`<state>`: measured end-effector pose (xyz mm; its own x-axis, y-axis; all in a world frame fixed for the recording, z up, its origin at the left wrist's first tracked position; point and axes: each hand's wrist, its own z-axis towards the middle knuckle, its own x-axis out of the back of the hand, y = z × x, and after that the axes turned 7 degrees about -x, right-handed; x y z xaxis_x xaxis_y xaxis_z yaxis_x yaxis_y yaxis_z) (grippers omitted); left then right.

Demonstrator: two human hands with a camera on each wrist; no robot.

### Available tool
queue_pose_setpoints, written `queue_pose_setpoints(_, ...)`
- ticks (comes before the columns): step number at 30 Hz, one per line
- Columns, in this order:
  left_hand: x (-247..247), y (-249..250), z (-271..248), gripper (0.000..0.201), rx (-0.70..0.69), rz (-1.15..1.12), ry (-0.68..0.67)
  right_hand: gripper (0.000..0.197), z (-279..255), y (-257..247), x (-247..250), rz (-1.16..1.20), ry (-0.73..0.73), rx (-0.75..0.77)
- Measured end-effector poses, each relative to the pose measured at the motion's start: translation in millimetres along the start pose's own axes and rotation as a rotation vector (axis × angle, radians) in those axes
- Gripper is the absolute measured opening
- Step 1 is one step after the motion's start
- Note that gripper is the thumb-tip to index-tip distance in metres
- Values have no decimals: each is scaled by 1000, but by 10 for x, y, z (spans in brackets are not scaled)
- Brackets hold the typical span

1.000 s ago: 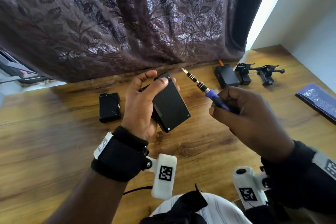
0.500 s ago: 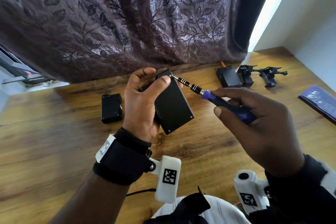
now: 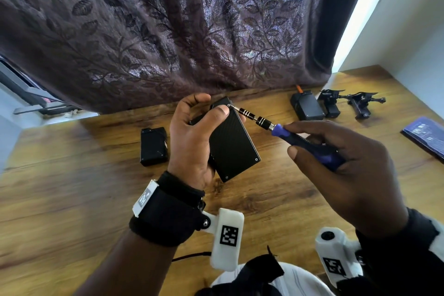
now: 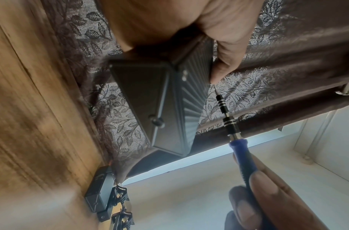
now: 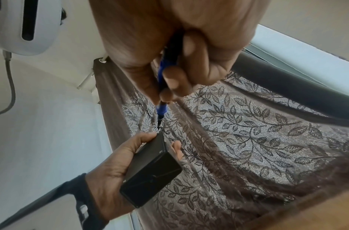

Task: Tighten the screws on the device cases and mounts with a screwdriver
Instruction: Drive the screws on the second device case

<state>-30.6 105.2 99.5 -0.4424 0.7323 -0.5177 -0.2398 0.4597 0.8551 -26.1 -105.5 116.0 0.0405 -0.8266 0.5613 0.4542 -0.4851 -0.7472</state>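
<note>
**Driver tip at the case corner**

The right hand (image 5: pixel 179 51) curls its fingers (image 5: pixel 174 79) round the blue screwdriver (image 5: pixel 161 107), pointing down at the top corner of the black case (image 5: pixel 150 169). The left hand (image 5: pixel 110 171) grips the case, thumb along one edge, a fingertip behind. A leaf-patterned curtain (image 5: pixel 238 140) hangs behind; a white unit (image 5: pixel 25 26) sits top left.

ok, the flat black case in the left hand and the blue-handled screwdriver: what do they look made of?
Flat black case: top face shows a fine woven, carbon-fibre-like pattern, matte; the side is ribbed, possibly metal or plastic. Blue-handled screwdriver: handle looks like moulded plastic or rubber; its shaft is black with shiny rings, likely metal.
</note>
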Motion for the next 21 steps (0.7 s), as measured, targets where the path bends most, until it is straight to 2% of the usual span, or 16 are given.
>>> queue_pose_setpoints(16,52,-79,20,41,-3,30,4,29,13,23,17,-55,-39,18)
queue_pose_setpoints(19,73,-92,26,41,-49,103,15,29,3,4,36,-66,-41,24)
queue_pose_setpoints(21,97,-97,31,38,-134,232,12,30,0,-25,72,-109,-47,27)
